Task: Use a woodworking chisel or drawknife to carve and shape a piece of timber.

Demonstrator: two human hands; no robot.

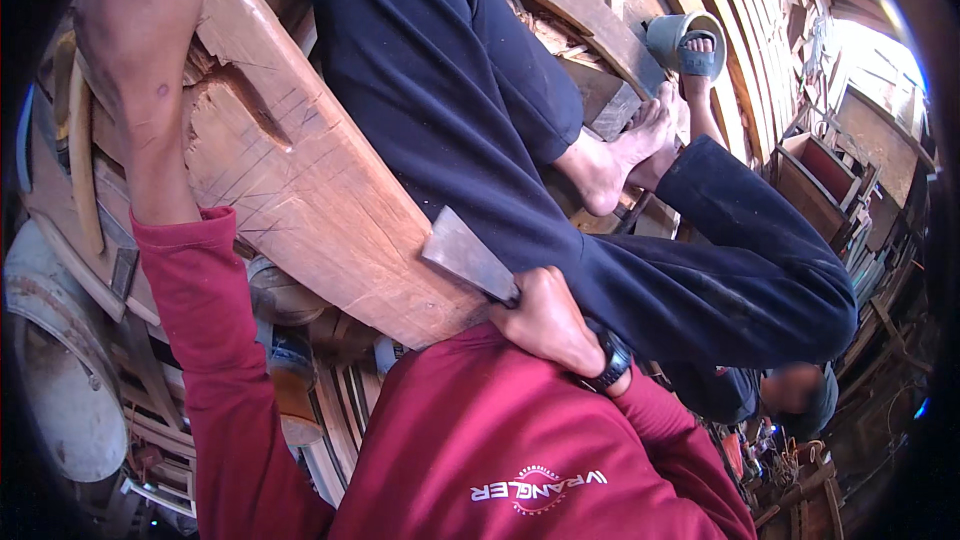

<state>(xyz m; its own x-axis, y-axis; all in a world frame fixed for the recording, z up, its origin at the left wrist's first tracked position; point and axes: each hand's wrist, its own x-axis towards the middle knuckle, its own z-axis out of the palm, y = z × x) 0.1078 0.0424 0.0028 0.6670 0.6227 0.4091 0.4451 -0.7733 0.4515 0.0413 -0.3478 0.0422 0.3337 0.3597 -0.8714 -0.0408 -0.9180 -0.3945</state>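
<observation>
My right hand [542, 310] is closed on the dark handle of a wide steel blade [466, 250], which lies over the near end of a long wooden plank [310, 200]. The plank has pencil lines and a deep elongated gouge toward its upper end. My left hand [138, 25] is at that upper end, at the top left; its fingers are hard to make out near the frame's edge. Legs in dark navy trousers [440, 110] lie along the plank's right side, with bare feet [610, 175] beyond.
A co-worker in a dark cap [822, 400] is at lower right. A foot in a grey sandal [697, 55] is beside a pale bucket [662, 35]. Timber offcuts [575, 15], stacked boards, and a wooden box [815, 170] crowd the right. A whitish container [70, 370] stands at left.
</observation>
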